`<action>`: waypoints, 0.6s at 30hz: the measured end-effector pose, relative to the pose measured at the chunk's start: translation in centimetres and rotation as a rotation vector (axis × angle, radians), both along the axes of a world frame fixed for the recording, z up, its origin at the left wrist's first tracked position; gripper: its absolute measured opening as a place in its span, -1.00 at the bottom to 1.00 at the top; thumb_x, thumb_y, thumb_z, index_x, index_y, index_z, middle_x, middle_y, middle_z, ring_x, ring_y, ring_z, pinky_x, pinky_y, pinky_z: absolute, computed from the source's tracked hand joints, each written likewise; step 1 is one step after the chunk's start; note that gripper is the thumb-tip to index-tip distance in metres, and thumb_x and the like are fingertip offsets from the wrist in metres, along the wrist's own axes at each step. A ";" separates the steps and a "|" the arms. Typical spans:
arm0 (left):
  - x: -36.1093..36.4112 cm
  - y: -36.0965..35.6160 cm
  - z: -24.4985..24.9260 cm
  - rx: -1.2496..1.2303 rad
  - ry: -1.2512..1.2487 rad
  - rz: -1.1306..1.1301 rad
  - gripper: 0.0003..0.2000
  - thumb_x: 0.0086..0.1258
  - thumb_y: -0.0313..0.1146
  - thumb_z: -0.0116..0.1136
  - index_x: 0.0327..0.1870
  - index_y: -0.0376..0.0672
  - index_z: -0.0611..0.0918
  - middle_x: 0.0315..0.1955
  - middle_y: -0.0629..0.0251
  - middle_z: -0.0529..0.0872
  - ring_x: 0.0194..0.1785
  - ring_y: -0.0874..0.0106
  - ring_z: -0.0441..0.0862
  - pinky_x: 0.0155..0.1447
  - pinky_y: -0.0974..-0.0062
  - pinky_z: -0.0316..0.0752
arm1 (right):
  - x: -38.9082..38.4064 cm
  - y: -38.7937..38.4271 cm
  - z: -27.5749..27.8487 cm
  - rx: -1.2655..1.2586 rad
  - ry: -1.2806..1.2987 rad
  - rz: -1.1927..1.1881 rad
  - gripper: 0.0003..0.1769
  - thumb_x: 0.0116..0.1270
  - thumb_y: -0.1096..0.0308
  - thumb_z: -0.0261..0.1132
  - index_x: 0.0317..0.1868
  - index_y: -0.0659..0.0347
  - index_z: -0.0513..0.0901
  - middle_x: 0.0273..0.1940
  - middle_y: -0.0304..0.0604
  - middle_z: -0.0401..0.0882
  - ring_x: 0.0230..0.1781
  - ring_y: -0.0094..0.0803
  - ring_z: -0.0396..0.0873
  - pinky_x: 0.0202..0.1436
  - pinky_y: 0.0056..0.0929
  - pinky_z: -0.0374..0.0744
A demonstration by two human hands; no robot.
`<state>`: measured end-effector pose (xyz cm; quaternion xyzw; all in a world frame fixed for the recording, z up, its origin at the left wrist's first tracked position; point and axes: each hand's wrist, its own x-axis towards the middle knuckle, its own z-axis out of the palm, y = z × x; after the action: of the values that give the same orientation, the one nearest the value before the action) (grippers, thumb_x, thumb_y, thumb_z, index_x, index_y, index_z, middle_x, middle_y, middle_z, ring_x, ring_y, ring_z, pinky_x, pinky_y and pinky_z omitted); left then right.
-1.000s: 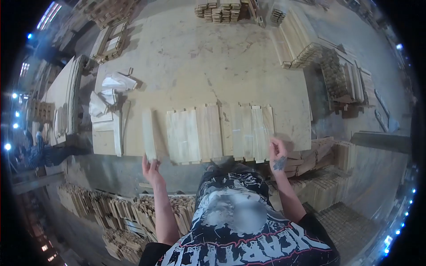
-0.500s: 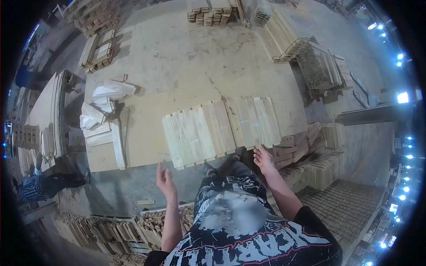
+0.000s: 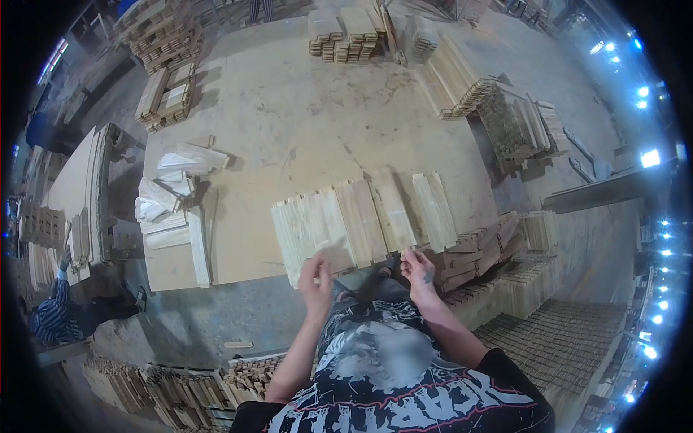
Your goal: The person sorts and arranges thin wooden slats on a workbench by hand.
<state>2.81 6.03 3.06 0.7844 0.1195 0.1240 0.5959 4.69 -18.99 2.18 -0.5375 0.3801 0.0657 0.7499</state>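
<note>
Pale narrow wooden plank (image 3: 395, 215) at the tan surface (image 3: 245, 245)'s near edge is pinched by your right hand (image 3: 418, 271), while your left hand (image 3: 315, 281) hovers loosely unclasped.

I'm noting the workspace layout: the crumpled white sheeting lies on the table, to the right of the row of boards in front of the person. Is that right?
Not quite: in the head view, the crumpled white sheeting lies on the table, but to the left of the row of boards.
</note>
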 end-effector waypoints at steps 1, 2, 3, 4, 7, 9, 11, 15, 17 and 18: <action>0.2 -0.8 0.2 -0.017 0.006 -0.034 -0.71 0.52 -0.58 0.11 0.20 -0.22 0.68 -0.28 0.32 0.69 -0.32 0.58 0.59 -0.24 0.58 0.51 | 0.1 0.4 -0.3 -0.028 0.018 0.020 -0.78 0.43 0.19 0.45 -0.17 0.14 0.66 -0.36 -0.32 0.70 -0.51 -0.63 0.55 -0.43 -0.63 0.44; 0.2 -1.4 0.5 -0.034 0.013 -0.069 -0.70 0.51 -0.58 0.11 0.20 -0.22 0.69 -0.28 0.31 0.69 -0.32 0.57 0.60 -0.24 0.58 0.51 | 0.0 0.5 -0.6 -0.056 0.038 0.039 -0.78 0.43 0.19 0.46 -0.16 0.14 0.67 -0.36 -0.32 0.71 -0.52 -0.63 0.55 -0.44 -0.62 0.44; 0.3 -1.7 1.0 -0.011 0.052 -0.119 -0.71 0.50 -0.59 0.12 0.17 -0.22 0.70 -0.31 0.28 0.67 -0.31 0.53 0.62 -0.23 0.55 0.53 | 0.1 0.7 -1.1 -0.038 0.051 0.044 -0.76 0.44 0.19 0.44 -0.11 0.18 0.68 -0.31 -0.26 0.76 -0.53 -0.62 0.57 -0.46 -0.62 0.45; 0.6 -2.1 1.0 0.017 0.038 -0.148 -0.72 0.49 -0.59 0.13 0.17 -0.22 0.70 -0.31 0.26 0.67 -0.31 0.52 0.62 -0.23 0.55 0.53 | -0.1 0.7 -1.5 -0.060 0.073 0.049 -0.75 0.44 0.19 0.43 -0.09 0.19 0.68 -0.28 -0.23 0.78 -0.53 -0.62 0.58 -0.46 -0.62 0.45; 1.5 -3.4 1.2 0.104 0.025 -0.222 -0.72 0.46 -0.58 0.17 0.15 -0.21 0.71 -0.29 0.22 0.67 -0.29 0.45 0.64 -0.21 0.51 0.54 | -0.5 0.7 -2.1 -0.102 0.110 0.091 -0.69 0.47 0.17 0.38 0.01 0.24 0.69 -0.17 -0.14 0.83 -0.51 -0.61 0.62 -0.46 -0.63 0.47; 2.6 -4.7 1.4 0.163 0.047 -0.265 -0.70 0.43 -0.57 0.22 0.15 -0.18 0.71 -0.25 0.21 0.68 -0.23 0.36 0.67 -0.13 0.43 0.57 | -0.3 0.0 -1.9 -0.091 0.138 0.224 -0.67 0.49 0.15 0.37 0.05 0.23 0.70 -0.16 -0.16 0.82 -0.49 -0.62 0.62 -0.42 -0.65 0.48; 4.2 -6.3 1.4 0.361 -0.113 -0.378 -0.65 0.40 -0.49 0.26 0.21 -0.13 0.69 -0.11 0.19 0.68 -0.06 0.25 0.65 0.06 0.26 0.54 | -0.1 -0.8 -1.8 -0.109 0.161 0.352 -0.65 0.50 0.13 0.36 0.06 0.24 0.70 -0.16 -0.16 0.82 -0.46 -0.61 0.65 -0.42 -0.65 0.49; 7.3 -10.4 -0.2 0.624 -0.187 -0.594 -0.51 0.42 -0.24 0.26 0.39 -0.01 0.57 0.28 0.14 0.57 0.41 0.03 0.43 0.48 -0.11 0.22 | 0.1 -2.6 -2.7 -0.089 0.109 0.434 -0.60 0.50 0.08 0.36 0.06 0.27 0.72 -0.21 -0.15 0.83 -0.44 -0.57 0.70 -0.43 -0.63 0.54; 8.2 -11.7 -1.3 0.771 -0.180 -0.613 -0.44 0.45 -0.10 0.22 0.46 0.01 0.49 0.46 0.15 0.40 0.54 -0.01 0.24 0.55 -0.22 0.04 | 0.1 -3.5 -3.2 -0.078 0.099 0.430 -0.60 0.51 0.07 0.35 0.07 0.26 0.72 -0.21 -0.15 0.82 -0.43 -0.56 0.71 -0.41 -0.62 0.56; 8.5 -12.2 -1.7 0.847 -0.178 -0.624 -0.40 0.46 -0.03 0.19 0.49 0.02 0.46 0.54 0.16 0.32 0.61 -0.03 0.15 0.59 -0.28 -0.06 | 0.3 -3.7 -2.7 -0.097 0.122 0.446 -0.60 0.51 0.07 0.35 0.07 0.25 0.72 -0.20 -0.16 0.82 -0.42 -0.55 0.71 -0.40 -0.61 0.58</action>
<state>11.33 -6.19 1.37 0.9409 -0.2310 0.0442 0.2437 4.99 -22.68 -0.48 -0.6386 0.2994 0.2438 0.6657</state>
